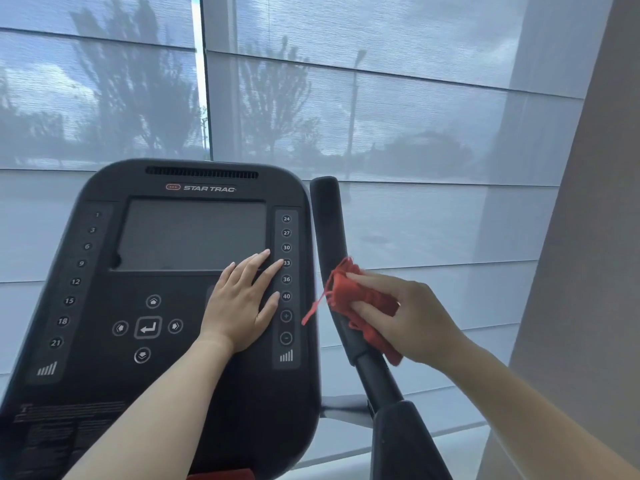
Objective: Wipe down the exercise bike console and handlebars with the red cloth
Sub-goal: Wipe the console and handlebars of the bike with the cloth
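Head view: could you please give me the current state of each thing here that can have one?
console: upright, left hand flat on it.
screen: dark, apparently off.
red cloth: bunched, pressed against the handlebar.
right handlebar: upright, cloth on its middle.
left hand: open, fingers spread, holding nothing.
right hand: closed on the red cloth.
window blinds: drawn down.

The right hand (412, 317) presses the red cloth (360, 299) against the handlebar (329, 223); the left hand (242, 299) lies flat on the console (104, 375).
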The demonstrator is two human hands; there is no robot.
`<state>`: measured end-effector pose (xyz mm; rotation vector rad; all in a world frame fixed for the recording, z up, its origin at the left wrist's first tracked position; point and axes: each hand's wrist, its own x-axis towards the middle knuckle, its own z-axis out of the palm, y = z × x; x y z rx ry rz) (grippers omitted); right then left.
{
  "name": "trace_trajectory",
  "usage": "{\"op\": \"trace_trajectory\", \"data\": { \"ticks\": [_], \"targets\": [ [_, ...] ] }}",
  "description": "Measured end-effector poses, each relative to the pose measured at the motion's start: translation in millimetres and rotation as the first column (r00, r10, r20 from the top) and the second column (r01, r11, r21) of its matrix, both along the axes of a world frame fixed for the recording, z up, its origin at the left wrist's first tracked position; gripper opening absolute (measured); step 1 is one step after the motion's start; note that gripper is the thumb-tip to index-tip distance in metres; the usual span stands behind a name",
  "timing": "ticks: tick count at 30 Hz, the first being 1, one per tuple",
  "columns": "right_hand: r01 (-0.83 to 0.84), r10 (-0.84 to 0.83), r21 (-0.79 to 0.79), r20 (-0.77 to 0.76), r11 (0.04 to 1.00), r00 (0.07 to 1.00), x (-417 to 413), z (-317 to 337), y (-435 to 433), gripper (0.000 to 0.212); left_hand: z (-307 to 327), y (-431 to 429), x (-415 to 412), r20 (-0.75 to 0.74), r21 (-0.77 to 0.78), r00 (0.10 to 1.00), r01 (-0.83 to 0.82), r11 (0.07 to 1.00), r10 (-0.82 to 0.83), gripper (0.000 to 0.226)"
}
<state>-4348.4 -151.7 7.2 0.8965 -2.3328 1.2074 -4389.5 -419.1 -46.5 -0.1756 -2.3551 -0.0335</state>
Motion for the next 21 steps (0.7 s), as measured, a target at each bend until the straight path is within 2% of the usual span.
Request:
{"op": "trace_trajectory", "data": {
  "ticks": [2,4,6,8,10,15,18,21],
  "targets": [
    [-0.001,0.002,-0.102,0.009,0.995,1.0,1,6,4,0.035,0,0,0,0.0,0.0,1.0,-0.002,1.0,0.002,0.056],
    [0.007,-0.017,-0.177,-0.056,0.984,0.998,-1,14,1,0.038,0,0,0,0.001,-0.003,1.0,-0.005,1.0,0.005,0.056],
    [-0.014,0.005,-0.076,-0.111,0.997,0.994,-2,17,-10,0.045,0,0,1,0.003,-0.002,1.0,-0.005,1.0,0.005,0.056],
    [-0.034,0.046,0.124,-0.101,0.992,0.994,-2,7,-22,0.051,0,0,0,0.009,0.0,1.0,-0.006,1.0,0.006,0.056],
    [-0.022,0.043,0.197,-0.104,0.98,0.994,-2,-3,-24,0.051,-1,-1,-1,0.01,0.003,1.0,-0.006,1.0,0.006,0.056],
    [-0.017,0.043,0.175,-0.144,0.984,0.989,-1,-4,-12,0.038,-1,-1,-1,0.003,-0.002,1.0,-0.01,1.0,0.01,0.056],
    [-0.03,0.042,0.077,-0.164,0.997,0.986,1,-4,-8,0.028,-1,-1,-1,0.005,-0.001,1.0,-0.012,1.0,0.012,0.056],
    [-0.041,0.031,-0.043,-0.204,0.998,0.978,0,9,-5,0.027,-1,-1,-1,0.008,0.0,1.0,-0.02,1.0,0.02,0.056]
  ]
}}
